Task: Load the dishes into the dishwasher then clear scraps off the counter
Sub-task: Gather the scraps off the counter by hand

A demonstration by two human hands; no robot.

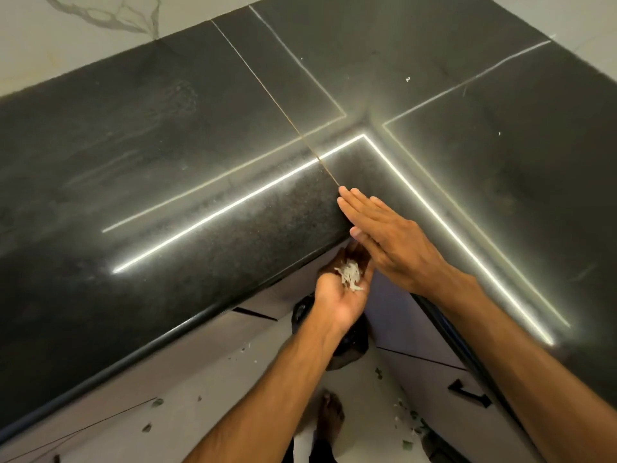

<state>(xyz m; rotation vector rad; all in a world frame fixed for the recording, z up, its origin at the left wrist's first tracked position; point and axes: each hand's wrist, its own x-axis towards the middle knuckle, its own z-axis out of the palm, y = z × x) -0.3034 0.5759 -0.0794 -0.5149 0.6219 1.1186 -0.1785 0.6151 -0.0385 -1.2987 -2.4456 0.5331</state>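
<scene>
Clearing the counter (200, 162), seemingly: sweeping with the right hand (390, 235) flat, fingers pressed together, at its edge, catching pale scraps (350, 275) in the cupped left hand (344, 295) just below at 7 o'clock; next, likely chasing white specks (407, 79) toward 12 o'clock, palm kept level.

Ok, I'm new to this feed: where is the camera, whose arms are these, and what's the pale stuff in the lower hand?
There is no machine here. A person works with bare hands, and the single picture comes from a camera worn on their head, looking down. The dark slab is the counter, seen at its inner corner; the bright lines seem to be reflected light. The right hand lies flat, fingers straight, at the counter's edge. The left hand is cupped palm up just below that edge, with a small heap of pale scraps in it. A few white specks lie on the counter, and green bits on the floor.
</scene>
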